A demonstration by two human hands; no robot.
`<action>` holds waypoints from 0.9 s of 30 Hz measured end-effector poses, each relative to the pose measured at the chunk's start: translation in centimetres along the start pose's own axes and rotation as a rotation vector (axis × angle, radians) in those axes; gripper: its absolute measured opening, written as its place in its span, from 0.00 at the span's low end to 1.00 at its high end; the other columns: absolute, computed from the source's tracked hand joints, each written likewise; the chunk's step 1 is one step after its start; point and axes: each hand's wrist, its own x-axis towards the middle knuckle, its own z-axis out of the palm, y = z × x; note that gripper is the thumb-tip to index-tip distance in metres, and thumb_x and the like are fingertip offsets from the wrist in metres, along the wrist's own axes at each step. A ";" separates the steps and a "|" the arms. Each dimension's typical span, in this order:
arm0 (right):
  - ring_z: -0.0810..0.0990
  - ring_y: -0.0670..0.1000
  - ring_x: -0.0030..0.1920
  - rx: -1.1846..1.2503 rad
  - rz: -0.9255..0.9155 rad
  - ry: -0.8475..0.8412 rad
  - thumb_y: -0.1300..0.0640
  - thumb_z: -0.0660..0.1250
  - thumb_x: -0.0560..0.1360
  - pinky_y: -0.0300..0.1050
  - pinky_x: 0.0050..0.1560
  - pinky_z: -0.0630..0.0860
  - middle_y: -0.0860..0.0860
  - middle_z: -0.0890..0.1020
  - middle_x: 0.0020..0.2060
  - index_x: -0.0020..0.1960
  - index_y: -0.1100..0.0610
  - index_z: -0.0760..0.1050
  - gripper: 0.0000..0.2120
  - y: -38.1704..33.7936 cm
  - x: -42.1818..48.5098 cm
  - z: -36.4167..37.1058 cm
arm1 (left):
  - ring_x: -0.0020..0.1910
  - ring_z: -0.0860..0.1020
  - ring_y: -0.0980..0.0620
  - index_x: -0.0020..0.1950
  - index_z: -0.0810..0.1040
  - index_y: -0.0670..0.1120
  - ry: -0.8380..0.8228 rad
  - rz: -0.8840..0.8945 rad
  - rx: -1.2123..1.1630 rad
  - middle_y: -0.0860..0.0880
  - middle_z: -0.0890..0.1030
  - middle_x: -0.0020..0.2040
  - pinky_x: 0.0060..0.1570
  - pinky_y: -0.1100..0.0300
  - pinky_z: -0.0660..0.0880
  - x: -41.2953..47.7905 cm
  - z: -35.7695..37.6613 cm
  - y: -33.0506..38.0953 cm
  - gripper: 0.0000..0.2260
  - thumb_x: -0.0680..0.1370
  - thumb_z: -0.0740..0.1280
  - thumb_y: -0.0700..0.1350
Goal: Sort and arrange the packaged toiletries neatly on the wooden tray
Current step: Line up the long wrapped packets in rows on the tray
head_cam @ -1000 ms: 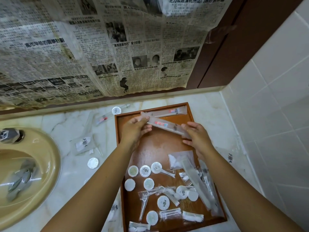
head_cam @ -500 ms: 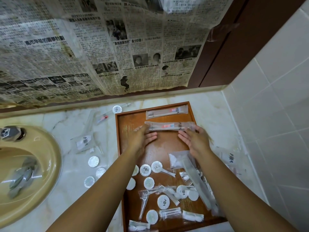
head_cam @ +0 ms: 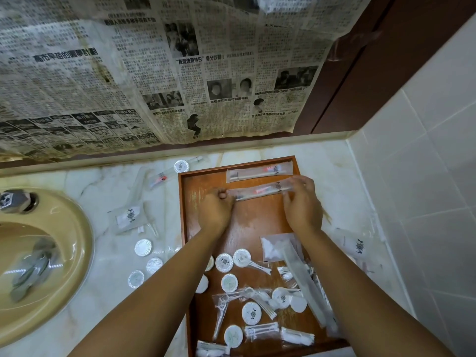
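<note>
1. Rectangular brown wooden tray [head_cam: 257, 222] on the white marble counter [head_cam: 103, 181]. One long clear-plastic toothbrush packet [head_cam: 260, 172] already lies straight along the tray's far edge.
2. A second long clear toothbrush packet [head_cam: 257, 193] sits just beside the first and nearly parallel to it. The right hand [head_cam: 301, 204] curls its fingers over this packet's right end. The left hand [head_cam: 215, 212], fingers curled, meets the left end (whether it pinches or merely nudges cannot be told). The hands are apart, one at each end.
3. Unsorted on the tray's near half: round white foil-wrapped discs [head_cam: 224, 262], clear packets of white swabs [head_cam: 260, 331], and a long frosted packet [head_cam: 304, 276] lying aslant toward the near right corner.
4. Off the tray, on the counter: more round discs [head_cam: 143, 247], a flat emblem-printed sachet [head_cam: 128, 217], and another clear packet [head_cam: 159, 177] beyond the far left corner.
5. Judgement: an early stage, with one row begun and most items yet to be gathered and grouped.
</note>
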 end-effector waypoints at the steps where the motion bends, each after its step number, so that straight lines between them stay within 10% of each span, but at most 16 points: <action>1: 0.79 0.53 0.61 -0.034 -0.093 -0.029 0.55 0.69 0.80 0.48 0.54 0.80 0.49 0.75 0.70 0.67 0.49 0.77 0.15 0.2 -0.1 0.3 | 0.48 0.81 0.52 0.59 0.82 0.51 0.016 0.022 0.014 0.55 0.83 0.47 0.47 0.56 0.78 -0.1 0.0 -0.1 0.11 0.78 0.71 0.52; 12: 0.77 0.59 0.62 -0.195 -0.469 0.011 0.57 0.74 0.76 0.54 0.63 0.77 0.53 0.83 0.60 0.60 0.55 0.84 0.12 2.1 0.8 2.6 | 0.52 0.81 0.53 0.56 0.86 0.52 -0.046 0.380 0.250 0.53 0.85 0.55 0.46 0.59 0.77 0.8 -0.3 0.0 0.08 0.79 0.71 0.51; 23: 0.70 0.48 0.69 -0.088 -0.309 -0.168 0.43 0.55 0.82 0.49 0.70 0.71 0.48 0.76 0.68 0.67 0.50 0.80 0.23 2.7 3.4 4.6 | 0.45 0.80 0.48 0.52 0.82 0.49 0.087 0.449 0.385 0.51 0.83 0.47 0.38 0.56 0.75 2.2 0.2 0.1 0.07 0.79 0.70 0.51; 27: 0.75 0.57 0.67 -0.171 -0.499 -0.048 0.59 0.70 0.78 0.53 0.67 0.75 0.55 0.81 0.63 0.62 0.57 0.83 0.14 2.4 2.9 3.9 | 0.50 0.78 0.42 0.62 0.81 0.46 0.168 0.638 0.526 0.44 0.81 0.54 0.45 0.51 0.73 2.1 0.3 -0.9 0.13 0.81 0.67 0.50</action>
